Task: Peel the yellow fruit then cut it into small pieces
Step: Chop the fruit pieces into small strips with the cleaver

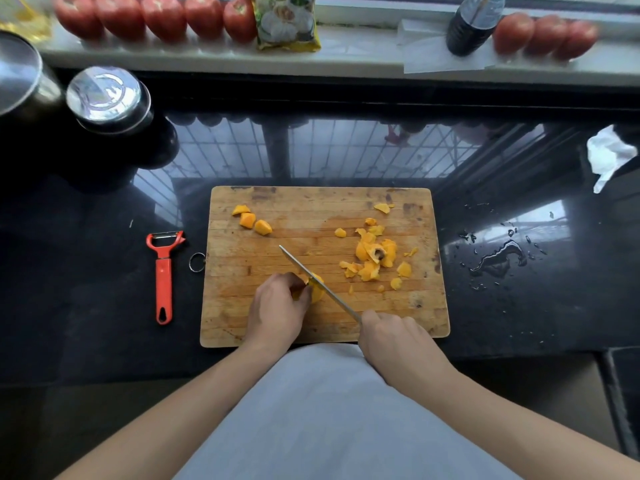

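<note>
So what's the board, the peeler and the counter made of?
The cutting board looks like wood, worn matte: visible grain, dark stains, knife scores. The peeler seems red plastic with a small metal blade at its head. The countertop looks like polished black stone, maybe granite, since it mirrors the window bars.

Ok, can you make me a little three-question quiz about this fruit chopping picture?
1. True or false: the red-handled peeler lies on the wooden cutting board.
2. Which hand holds the long steel knife? A left hand, B right hand.
3. Fill in: the three cut yellow fruit chunks sit at the board's far ____ corner.

Key
1. False: it lies on the black counter, left of the board.
2. B; the left hand steadies the yellow fruit piece being cut.
3. left
</note>
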A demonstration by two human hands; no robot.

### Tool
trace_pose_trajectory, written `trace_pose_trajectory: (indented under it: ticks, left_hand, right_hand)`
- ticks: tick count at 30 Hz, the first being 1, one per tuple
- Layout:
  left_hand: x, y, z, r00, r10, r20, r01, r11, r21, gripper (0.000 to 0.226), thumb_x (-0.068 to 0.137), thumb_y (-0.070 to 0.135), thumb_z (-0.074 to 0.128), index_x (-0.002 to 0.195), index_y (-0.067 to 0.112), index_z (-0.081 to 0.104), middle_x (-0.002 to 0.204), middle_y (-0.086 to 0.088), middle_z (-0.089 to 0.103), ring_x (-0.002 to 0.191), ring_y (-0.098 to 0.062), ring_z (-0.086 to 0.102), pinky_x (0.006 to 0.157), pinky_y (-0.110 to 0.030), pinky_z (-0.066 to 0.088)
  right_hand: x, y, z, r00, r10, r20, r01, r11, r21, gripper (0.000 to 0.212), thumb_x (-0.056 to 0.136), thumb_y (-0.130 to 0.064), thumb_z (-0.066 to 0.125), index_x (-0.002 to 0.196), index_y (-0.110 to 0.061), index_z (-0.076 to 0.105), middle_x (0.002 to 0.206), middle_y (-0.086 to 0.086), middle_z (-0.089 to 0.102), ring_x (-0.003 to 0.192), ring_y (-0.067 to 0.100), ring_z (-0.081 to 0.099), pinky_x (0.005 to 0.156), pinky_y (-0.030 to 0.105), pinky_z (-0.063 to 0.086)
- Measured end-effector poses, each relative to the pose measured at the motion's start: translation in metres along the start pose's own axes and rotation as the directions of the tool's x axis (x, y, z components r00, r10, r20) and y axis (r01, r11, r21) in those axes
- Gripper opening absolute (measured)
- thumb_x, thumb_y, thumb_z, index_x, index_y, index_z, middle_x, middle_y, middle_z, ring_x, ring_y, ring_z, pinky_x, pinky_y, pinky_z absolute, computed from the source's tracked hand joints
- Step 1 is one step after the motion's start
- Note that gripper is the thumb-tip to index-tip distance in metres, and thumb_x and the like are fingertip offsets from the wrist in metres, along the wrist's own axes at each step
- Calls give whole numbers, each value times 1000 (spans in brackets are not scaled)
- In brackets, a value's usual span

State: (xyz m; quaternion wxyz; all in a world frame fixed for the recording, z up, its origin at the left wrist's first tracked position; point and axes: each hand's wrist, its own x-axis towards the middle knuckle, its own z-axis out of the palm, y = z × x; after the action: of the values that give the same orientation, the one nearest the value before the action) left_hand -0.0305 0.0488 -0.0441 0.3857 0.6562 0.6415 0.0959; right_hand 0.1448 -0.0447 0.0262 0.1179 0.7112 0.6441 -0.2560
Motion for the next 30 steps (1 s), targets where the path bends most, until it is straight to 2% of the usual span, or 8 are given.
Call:
trace_pose_trajectory:
  ticks: [3,10,13,16,20,25,28,30]
  left_hand:
    - [0,1,0,1000,-5,-5,5,1000,-2,17,97,33,69,104,20,78,102,0,69,98,-23,61,75,-30,40]
    - [-1,3,2,1000,6,0,-6,1000,-3,12,96,29,70,101,20,77,101,1,68,99,-21,60,78,-30,42]
    - [-4,3,5,1000,25,10,-25,1000,4,11,95,29,71,100,20,76,98,4,65,96,-18,59,77,-29,41]
    - [-3,3,4,1000,22,17,-22,1000,6,10,95,29,70,99,20,74,97,4,65,94,-15,56,77,-30,42]
    - [-4,-2,2,999,-22,45,21,1000,20,10,96,33,67,94,24,69,92,8,63,89,-14,54,70,-31,39]
    - [-16,-19,-4,986,-69,149,53,993,110,18,101,44,52,90,31,56,90,14,57,84,-11,54,60,-31,37]
    - [-19,-18,-5,949,-208,236,188,977,103,26,100,53,44,90,30,52,87,4,64,75,-16,63,58,-35,45]
    - [-18,-12,-5,877,-336,344,377,924,-59,32,100,53,43,98,23,57,85,-5,71,63,-25,73,55,-36,54]
  right_hand:
    - [4,-3,-1,999,18,26,-19,1000,24,23,99,-10,38,80,-22,31,78,3,61,49,16,23,44,32,12]
    - [20,-7,6,997,6,72,-11,998,58,31,97,-5,35,74,-22,26,64,-4,33,55,20,34,47,32,21]
    - [28,-6,18,997,26,77,-33,995,93,19,101,-10,36,84,-18,35,68,-2,38,65,29,41,52,35,25]
    - [32,-7,24,999,19,49,-24,994,103,22,103,-13,37,81,-18,34,64,-3,38,60,30,43,46,33,18]
    - [35,-8,22,1000,19,-12,-17,992,127,17,103,-18,41,88,-16,48,79,4,64,71,34,64,52,35,36]
    - [35,0,20,997,35,-64,-20,974,225,22,105,-29,42,90,-18,54,74,3,61,68,31,63,54,36,45]
    - [34,2,20,996,19,-89,7,960,281,23,105,-33,42,87,-22,51,70,-2,56,62,26,57,52,36,43]
    - [32,3,19,994,2,-113,34,949,313,23,104,-33,42,85,-24,49,68,-4,56,59,21,54,49,34,38]
